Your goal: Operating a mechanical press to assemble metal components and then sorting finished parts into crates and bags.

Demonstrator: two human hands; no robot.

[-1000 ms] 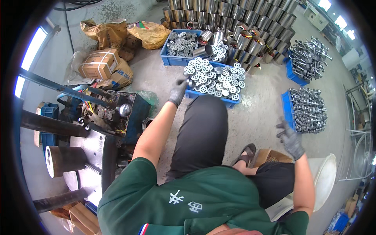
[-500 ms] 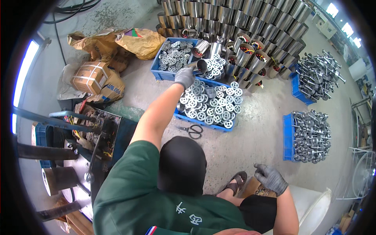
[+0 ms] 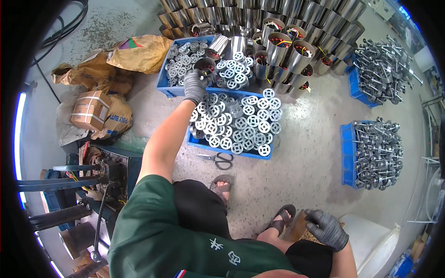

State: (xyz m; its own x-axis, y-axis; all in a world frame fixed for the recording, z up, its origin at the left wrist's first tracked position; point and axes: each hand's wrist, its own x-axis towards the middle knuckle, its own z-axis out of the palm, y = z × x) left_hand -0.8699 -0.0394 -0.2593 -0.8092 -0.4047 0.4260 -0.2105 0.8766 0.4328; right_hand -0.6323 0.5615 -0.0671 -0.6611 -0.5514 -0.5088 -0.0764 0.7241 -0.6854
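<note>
My left hand (image 3: 195, 86), in a grey glove, reaches to the two blue crates of metal discs. Its fingers are closed on the rim of a short metal tube (image 3: 204, 67), whose dark open end shows. Beneath and around the tube lie silver slotted discs (image 3: 227, 73), and another metal tube (image 3: 217, 47) leans just beyond. The nearer blue crate (image 3: 232, 152) is heaped with similar discs. My right hand (image 3: 328, 230), also gloved, hangs over a small cardboard box (image 3: 295, 227) near my right leg. Its fingers are loosely bent and somewhat apart, with nothing seen in them.
Black-handled scissors (image 3: 222, 161) lie on the floor before the nearer crate. Stacked metal tubes (image 3: 259, 18) stand behind, some with wound cores and wires. Two crates of shafted rotors (image 3: 379, 155) are at right. A machine (image 3: 104, 176), sacks (image 3: 141, 53) and a strapped carton (image 3: 91, 110) stand left.
My left hand has moved the tube left and slightly farther away, over the crates. My view has shifted, and my left foot now shows. The right hand's fingers have changed pose slightly.
</note>
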